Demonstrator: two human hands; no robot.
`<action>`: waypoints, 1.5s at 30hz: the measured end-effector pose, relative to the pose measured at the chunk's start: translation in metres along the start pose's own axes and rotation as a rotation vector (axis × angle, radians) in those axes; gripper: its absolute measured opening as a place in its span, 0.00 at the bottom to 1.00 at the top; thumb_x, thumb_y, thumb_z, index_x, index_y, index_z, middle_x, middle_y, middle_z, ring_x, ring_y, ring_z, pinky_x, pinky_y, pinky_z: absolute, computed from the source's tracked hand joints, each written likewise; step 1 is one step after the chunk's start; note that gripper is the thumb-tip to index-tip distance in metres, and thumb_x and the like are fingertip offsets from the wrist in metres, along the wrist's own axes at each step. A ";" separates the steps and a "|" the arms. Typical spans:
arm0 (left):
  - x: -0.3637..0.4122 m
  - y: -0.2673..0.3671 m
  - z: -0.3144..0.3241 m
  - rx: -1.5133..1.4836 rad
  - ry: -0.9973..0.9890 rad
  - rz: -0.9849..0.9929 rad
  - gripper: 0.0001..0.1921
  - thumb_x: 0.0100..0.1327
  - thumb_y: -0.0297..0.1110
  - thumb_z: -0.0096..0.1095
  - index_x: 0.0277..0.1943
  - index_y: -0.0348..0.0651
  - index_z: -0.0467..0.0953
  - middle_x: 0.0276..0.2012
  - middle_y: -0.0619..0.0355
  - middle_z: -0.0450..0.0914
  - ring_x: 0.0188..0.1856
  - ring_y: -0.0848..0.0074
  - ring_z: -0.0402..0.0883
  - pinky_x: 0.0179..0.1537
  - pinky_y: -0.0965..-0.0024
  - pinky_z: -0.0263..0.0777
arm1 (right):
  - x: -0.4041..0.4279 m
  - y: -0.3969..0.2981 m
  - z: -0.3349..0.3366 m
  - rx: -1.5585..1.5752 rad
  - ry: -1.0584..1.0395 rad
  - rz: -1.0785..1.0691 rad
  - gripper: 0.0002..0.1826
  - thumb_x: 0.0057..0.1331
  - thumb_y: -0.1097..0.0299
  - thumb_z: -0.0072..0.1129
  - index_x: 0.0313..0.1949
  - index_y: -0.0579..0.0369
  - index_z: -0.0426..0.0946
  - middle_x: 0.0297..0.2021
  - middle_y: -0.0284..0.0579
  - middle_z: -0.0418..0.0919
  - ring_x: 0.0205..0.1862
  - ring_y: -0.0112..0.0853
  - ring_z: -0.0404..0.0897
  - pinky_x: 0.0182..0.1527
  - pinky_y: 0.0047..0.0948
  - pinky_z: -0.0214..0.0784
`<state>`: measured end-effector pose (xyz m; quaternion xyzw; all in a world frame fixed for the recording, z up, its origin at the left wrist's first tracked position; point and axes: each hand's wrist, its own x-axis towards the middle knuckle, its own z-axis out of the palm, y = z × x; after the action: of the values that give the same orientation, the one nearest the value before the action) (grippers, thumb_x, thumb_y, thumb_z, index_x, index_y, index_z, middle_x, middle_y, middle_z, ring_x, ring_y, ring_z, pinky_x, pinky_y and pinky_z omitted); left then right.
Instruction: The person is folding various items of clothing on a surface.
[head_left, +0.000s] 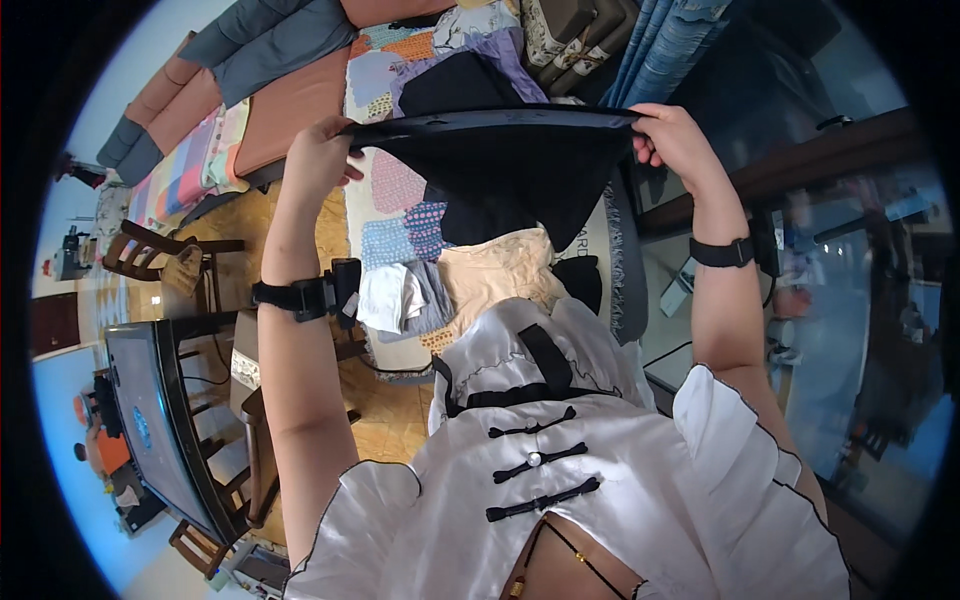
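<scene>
A black garment (517, 165) is stretched between my hands, its top edge taut and its lower part hanging over the bed-like seat. My left hand (322, 154) grips the left end of that edge; my right hand (664, 139) pinches the right end. Beneath lies a cream garment (499, 270), with a folded white cloth (386, 296) on a grey one (433, 300) to its left. Another black cloth (577, 281) rests at the right, partly hidden. Farther off, a folded black cloth (457, 84) lies on a purple cloth (510, 56).
A patterned cover (397, 180) with a fringed edge spreads under the clothes. A sofa (292, 112) stands at upper left, a wooden chair (150, 251) and a dark-framed table (154, 420) at left. Blue curtains (667, 49) and glass panels are at right.
</scene>
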<state>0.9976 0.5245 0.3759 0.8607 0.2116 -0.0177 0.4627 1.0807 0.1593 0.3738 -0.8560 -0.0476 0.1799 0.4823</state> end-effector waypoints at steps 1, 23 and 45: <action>0.000 0.001 0.002 0.003 -0.003 -0.003 0.15 0.59 0.25 0.40 0.46 0.41 0.73 0.26 0.58 0.78 0.18 0.80 0.76 0.20 0.80 0.67 | 0.000 0.001 -0.001 -0.015 -0.028 0.048 0.19 0.60 0.71 0.42 0.50 0.61 0.69 0.20 0.37 0.74 0.18 0.21 0.72 0.21 0.17 0.62; -0.097 -0.132 0.115 -0.075 -0.141 0.276 0.32 0.36 0.07 0.36 0.47 0.37 0.73 0.44 0.48 0.76 0.51 0.64 0.73 0.55 0.71 0.61 | -0.038 0.170 0.078 0.398 -0.105 0.077 0.26 0.49 0.86 0.32 0.43 0.56 0.75 0.46 0.40 0.74 0.48 0.27 0.71 0.45 0.26 0.68; -0.124 -0.309 0.204 -0.529 -0.344 -0.697 0.14 0.59 0.22 0.40 0.44 0.33 0.73 0.35 0.52 0.78 0.29 0.75 0.81 0.30 0.79 0.72 | -0.055 0.309 0.175 0.547 -0.308 0.753 0.14 0.61 0.72 0.45 0.46 0.55 0.73 0.35 0.41 0.77 0.34 0.27 0.79 0.33 0.17 0.68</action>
<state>0.8007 0.4662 0.0442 0.5755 0.4056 -0.2598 0.6609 0.9389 0.1229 0.0457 -0.6190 0.2436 0.4723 0.5783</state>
